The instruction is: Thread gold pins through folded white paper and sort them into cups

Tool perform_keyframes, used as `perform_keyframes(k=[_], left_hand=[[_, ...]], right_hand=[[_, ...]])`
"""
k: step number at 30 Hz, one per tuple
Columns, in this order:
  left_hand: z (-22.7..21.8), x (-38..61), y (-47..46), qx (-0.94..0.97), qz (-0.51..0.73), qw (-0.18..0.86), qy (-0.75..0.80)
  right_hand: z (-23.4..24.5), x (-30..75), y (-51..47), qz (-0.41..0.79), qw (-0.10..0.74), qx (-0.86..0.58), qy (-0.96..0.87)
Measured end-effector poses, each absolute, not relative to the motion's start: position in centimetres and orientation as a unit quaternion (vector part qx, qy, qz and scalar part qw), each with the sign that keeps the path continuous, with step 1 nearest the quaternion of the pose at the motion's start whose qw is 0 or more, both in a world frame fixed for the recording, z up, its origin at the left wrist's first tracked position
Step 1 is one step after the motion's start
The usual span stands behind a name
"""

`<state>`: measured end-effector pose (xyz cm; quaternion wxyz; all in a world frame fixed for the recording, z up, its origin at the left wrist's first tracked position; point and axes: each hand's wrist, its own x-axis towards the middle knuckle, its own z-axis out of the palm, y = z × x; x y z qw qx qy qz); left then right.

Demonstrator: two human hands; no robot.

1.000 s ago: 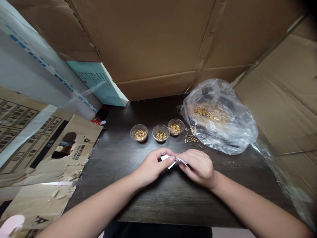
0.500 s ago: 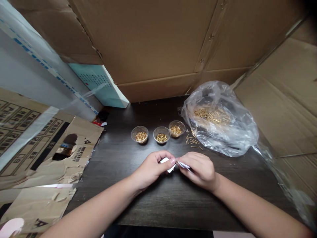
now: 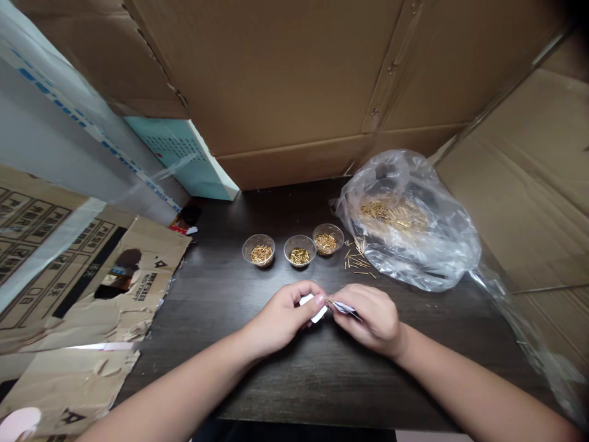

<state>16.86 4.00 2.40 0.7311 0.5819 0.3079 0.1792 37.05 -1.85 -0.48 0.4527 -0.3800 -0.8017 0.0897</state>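
Close together over the dark table (image 3: 294,393), my two hands nearly meet at the fingertips. Between thumb and fingers, my left hand (image 3: 285,313) pinches a small white card-like piece (image 3: 318,314) with rounded corners. My right hand (image 3: 372,316) is closed on a thin, folded-looking white piece (image 3: 344,308). A little brownish bit (image 3: 328,302) shows where the fingertips meet; its kind is too small to make out. Beyond the hands stand a left clear cup (image 3: 259,252), a middle clear cup (image 3: 300,253) and a right clear cup (image 3: 328,240), each holding small gold-coloured metal pins.
Loose gold pins (image 3: 359,261) lie beside the right cup. An open clear plastic bag (image 3: 414,258) with many more pins sits at the back right. Cardboard walls (image 3: 285,80) enclose the back and right; torn printed cardboard (image 3: 151,264) edges the left. A pale blue box (image 3: 184,156) stands back left.
My hands keep almost the same place and grip. The white pieces have tilted slightly, and the brownish bit between the fingertips shows a little more. Cups and bag stay put.
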Motion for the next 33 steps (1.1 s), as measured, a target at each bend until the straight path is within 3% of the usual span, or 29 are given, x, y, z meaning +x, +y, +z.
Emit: perform_keyframes(k=[17,28,33], left_hand=[[2.7,16.6,4.1,0.647,0.183,0.650,0.355],[1.7,16.8,3.6,0.585,0.251,0.685,0.353],[1.9,17.0,3.5,0.562,0.225,0.714,0.352]], right_hand=[[-0.3,36.9,-1.8,0.089,0.464,-0.373,-0.798],[-0.1,37.4,-1.6,0.097,0.497,-0.445,-0.739],[0.4,37.2,-2.1,0.114,0.515,-0.450,-0.721]])
